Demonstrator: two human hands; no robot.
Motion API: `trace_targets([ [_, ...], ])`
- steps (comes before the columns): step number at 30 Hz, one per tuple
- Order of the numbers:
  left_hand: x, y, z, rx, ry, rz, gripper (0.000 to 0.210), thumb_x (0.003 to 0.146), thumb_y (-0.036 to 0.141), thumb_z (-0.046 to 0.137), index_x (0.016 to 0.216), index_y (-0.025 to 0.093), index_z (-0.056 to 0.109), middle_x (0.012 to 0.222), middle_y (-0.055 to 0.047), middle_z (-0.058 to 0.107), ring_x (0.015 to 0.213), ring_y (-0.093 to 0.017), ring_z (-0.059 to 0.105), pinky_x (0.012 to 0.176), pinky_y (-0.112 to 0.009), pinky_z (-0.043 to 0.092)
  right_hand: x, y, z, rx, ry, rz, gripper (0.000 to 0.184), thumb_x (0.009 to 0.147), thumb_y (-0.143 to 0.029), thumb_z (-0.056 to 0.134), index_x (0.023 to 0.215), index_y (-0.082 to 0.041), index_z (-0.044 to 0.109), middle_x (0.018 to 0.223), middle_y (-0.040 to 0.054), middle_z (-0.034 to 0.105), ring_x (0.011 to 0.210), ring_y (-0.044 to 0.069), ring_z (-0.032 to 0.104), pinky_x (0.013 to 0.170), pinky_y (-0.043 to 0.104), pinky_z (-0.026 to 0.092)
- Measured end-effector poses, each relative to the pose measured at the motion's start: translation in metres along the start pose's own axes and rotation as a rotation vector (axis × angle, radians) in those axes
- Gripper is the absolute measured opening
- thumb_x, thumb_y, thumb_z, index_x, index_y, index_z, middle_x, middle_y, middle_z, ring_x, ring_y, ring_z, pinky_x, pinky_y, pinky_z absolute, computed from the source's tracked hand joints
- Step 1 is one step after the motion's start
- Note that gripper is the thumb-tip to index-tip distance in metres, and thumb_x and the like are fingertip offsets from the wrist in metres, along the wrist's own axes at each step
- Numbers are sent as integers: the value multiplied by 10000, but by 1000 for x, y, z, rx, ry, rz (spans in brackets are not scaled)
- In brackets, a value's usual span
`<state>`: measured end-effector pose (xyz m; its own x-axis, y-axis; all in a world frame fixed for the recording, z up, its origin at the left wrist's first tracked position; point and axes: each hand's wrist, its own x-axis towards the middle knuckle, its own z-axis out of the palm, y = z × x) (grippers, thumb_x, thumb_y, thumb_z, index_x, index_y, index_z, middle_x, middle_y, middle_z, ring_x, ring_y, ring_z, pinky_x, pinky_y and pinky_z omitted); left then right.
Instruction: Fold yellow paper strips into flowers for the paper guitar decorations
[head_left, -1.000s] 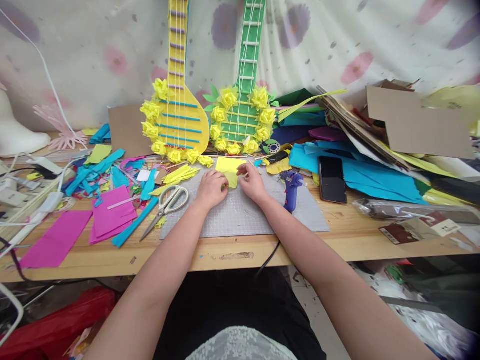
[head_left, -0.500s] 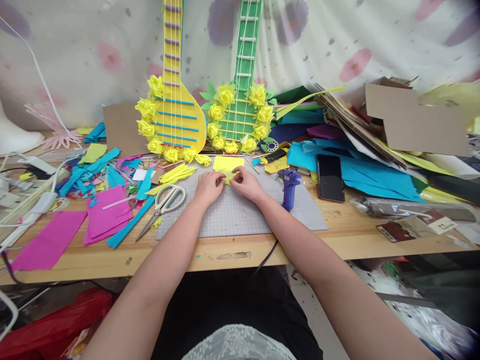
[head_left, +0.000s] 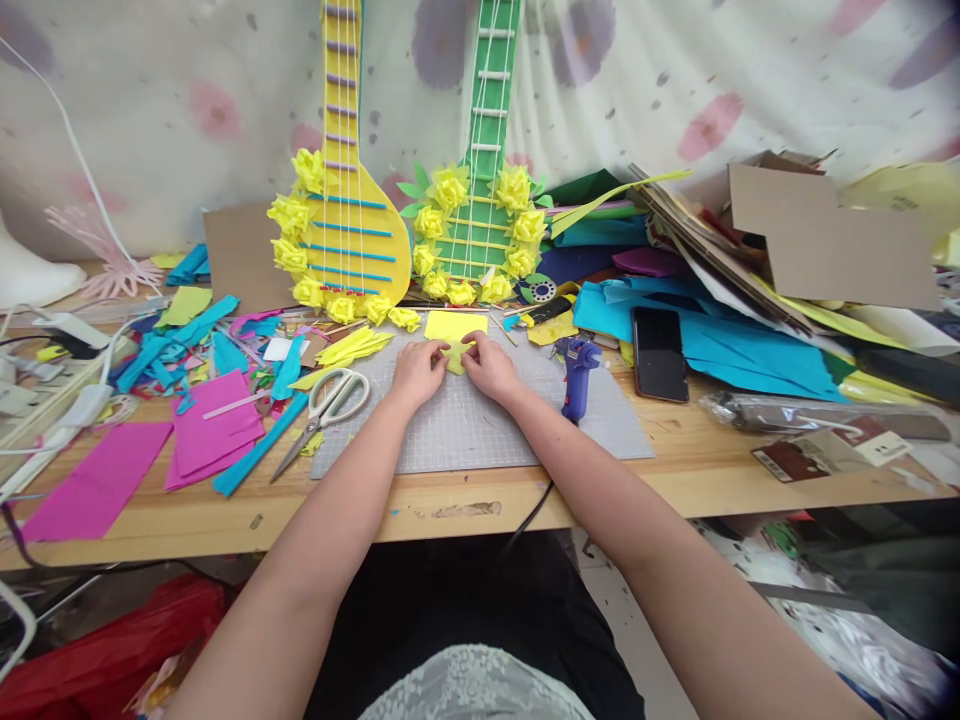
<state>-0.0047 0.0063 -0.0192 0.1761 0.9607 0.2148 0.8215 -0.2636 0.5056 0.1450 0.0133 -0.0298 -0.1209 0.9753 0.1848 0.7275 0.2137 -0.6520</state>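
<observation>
Over the grey cutting mat (head_left: 480,440), a small yellow paper piece (head_left: 454,358) is held between both hands. My left hand (head_left: 421,374) pinches its left edge; my right hand (head_left: 489,366) pinches its right edge. Just behind them lies a flat yellow paper sheet (head_left: 455,325). To the left are scissors (head_left: 322,412) and a pile of yellow paper strips (head_left: 352,348). A blue glue gun (head_left: 577,378) stands right of my right hand. Behind the mat lean a yellow paper guitar (head_left: 352,235) and a green one (head_left: 480,230), both trimmed with yellow paper flowers.
Magenta paper (head_left: 214,430) and blue scraps (head_left: 180,340) cover the left side. At the right lie a phone (head_left: 660,355), blue paper (head_left: 735,345), stacked cardboard (head_left: 825,240) and a plastic-wrapped item (head_left: 825,415). A power strip (head_left: 34,380) with cables sits far left.
Both hands stay pinched on the yellow paper piece. More of the piece shows between the fingers, and its lower edge now hangs as a rounded tip. The view has shifted very slightly.
</observation>
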Motion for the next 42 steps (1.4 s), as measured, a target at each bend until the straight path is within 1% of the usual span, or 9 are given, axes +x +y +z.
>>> trace_targets([
  [3, -2, -8, -8, 19, -58, 103, 314, 721, 113, 517, 981, 231, 646, 1043, -24, 656, 1062, -221, 511, 939, -386, 354, 1, 1, 0, 25, -17, 3, 284, 761, -173, 429, 1033, -189, 509, 803, 24, 630, 799, 176, 538, 731, 290, 398],
  [5, -3, -12, -13, 41, -62, 132, 309, 683, 109, 547, 938, 243, 656, 1089, -18, 630, 1113, -229, 479, 963, -393, 333, 2, 2, -1, 42, -24, 2, 286, 752, -164, 426, 1023, -189, 512, 797, 22, 631, 782, 175, 541, 731, 292, 400],
  [11, 0, -11, -12, 65, -70, 142, 132, 742, 294, 606, 840, 246, 680, 1019, -25, 628, 1077, -234, 475, 942, -401, 327, 4, 5, -1, 93, -39, -12, 289, 775, -128, 367, 1028, -187, 497, 787, 20, 653, 828, 177, 556, 766, 300, 392],
  [17, 5, -4, -3, 112, -41, 63, 181, 793, 354, 555, 800, 215, 670, 956, -49, 624, 1032, -234, 488, 890, -397, 344, 3, 3, -1, 63, -22, -20, 248, 775, -168, 414, 1006, -186, 503, 776, 16, 640, 795, 173, 546, 744, 295, 396],
  [20, 7, -2, -1, 135, -16, 7, 189, 785, 375, 566, 787, 214, 665, 940, -55, 624, 1034, -244, 485, 890, -396, 343, 0, 1, -1, 23, -19, -34, 231, 770, -209, 471, 997, -191, 506, 758, 13, 627, 794, 177, 532, 743, 298, 396],
  [24, 8, 0, 1, 144, 0, -27, 180, 763, 382, 593, 771, 214, 658, 947, -57, 625, 1036, -255, 483, 893, -396, 342, -3, -1, -1, -29, -22, -81, 236, 760, -184, 508, 996, -193, 502, 781, 17, 637, 835, 183, 520, 780, 309, 388],
  [34, 9, 0, 6, 144, 46, -42, 143, 753, 355, 598, 744, 219, 642, 931, -56, 621, 1031, -250, 480, 910, -398, 327, -4, -3, -1, -93, -29, -93, 235, 777, -151, 493, 1010, -178, 516, 825, 32, 642, 865, 194, 513, 802, 309, 378],
  [38, 9, 0, 7, 149, 48, -41, 136, 749, 352, 605, 734, 218, 627, 921, -54, 619, 1029, -248, 479, 904, -389, 332, -3, 0, 3, -138, -7, -132, 194, 781, -155, 476, 962, -176, 542, 857, 49, 641, 844, 195, 512, 792, 313, 375],
  [42, 9, 3, 8, 151, 49, -45, 116, 754, 342, 603, 800, 238, 624, 970, -54, 605, 1036, -251, 473, 890, -388, 341, -3, 1, 5, -185, -3, -153, 169, 787, -155, 457, 915, -176, 566, 887, 64, 636, 848, 198, 507, 796, 319, 373],
])
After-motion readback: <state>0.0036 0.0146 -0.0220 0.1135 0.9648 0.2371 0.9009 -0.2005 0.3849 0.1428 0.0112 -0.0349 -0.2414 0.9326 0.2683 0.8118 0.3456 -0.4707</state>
